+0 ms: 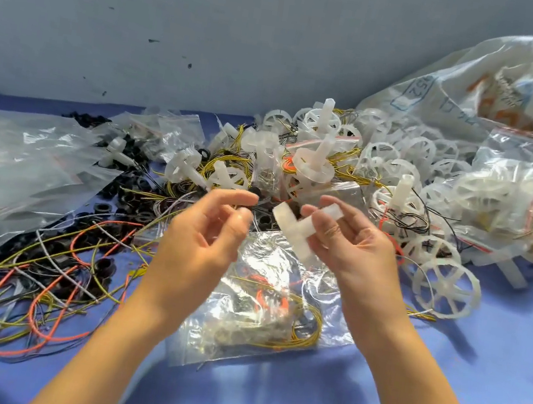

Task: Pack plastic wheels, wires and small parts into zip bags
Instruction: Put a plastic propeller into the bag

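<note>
Right hand (352,239) pinches the white plastic wheel (289,227) by its shaft, with the disc poking out past the fingertips toward the left hand (210,228). That one's curled and blurry, so can't tell if it's holding anything.

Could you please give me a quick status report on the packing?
Right hand grips a white plastic part. Left hand, fingers curled, hold unclear. Zip bag with wires lies beneath both hands. Loose wires crowd its left side.

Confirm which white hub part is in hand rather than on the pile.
The white hub part pinched in the right hand, raised above the zip bag of wires. Every other one lies in the pile behind.
</note>
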{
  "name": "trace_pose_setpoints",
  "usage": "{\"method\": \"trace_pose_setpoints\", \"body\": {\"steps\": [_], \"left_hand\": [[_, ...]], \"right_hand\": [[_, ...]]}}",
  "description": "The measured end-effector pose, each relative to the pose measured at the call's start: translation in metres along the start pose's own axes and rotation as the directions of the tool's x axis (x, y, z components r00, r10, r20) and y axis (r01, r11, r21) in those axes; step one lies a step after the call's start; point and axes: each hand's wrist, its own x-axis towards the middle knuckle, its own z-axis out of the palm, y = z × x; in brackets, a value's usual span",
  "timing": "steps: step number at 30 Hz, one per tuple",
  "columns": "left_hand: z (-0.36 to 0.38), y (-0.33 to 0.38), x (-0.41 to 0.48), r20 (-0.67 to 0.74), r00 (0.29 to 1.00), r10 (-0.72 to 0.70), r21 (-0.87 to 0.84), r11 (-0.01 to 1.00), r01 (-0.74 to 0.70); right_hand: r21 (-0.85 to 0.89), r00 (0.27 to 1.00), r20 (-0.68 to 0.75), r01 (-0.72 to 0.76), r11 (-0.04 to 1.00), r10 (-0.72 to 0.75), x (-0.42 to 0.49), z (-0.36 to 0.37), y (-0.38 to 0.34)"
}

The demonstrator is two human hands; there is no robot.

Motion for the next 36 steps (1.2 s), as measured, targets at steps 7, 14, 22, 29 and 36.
{"method": "trace_pose_setpoints", "body": {"steps": [7,14,22,29,36], "left_hand": [[-0.017,-0.010,-0.010,0.172,0.974,0.149,0.482,0.850,-0.215],[-0.045,-0.017,-0.015,-0.112,0.991,0.079,0.315,0.948,-0.040],[-0.057,-0.014,-0.021,-0.116,0.981,-0.157,-0.059,0.987,0.151],[-0.067,-0.020,-0.020,0.020,0.986,-0.168,-0.098,0.981,0.169],[-0.080,-0.024,-0.021,-0.048,0.971,-0.233,-0.179,0.959,0.221]], "right_hand": [[-0.111,0.994,0.105,-0.030,0.993,0.042,0.002,0.028,0.012],[-0.234,0.972,0.234,0.089,0.968,-0.033,-0.001,0.054,0.015],[-0.197,0.935,0.352,0.038,0.980,0.035,-0.006,0.071,0.025],[0.043,0.863,0.442,-0.293,0.955,0.245,-0.005,0.085,0.030],[0.056,0.853,0.424,-0.359,0.932,0.304,-0.007,0.094,0.040]]}}
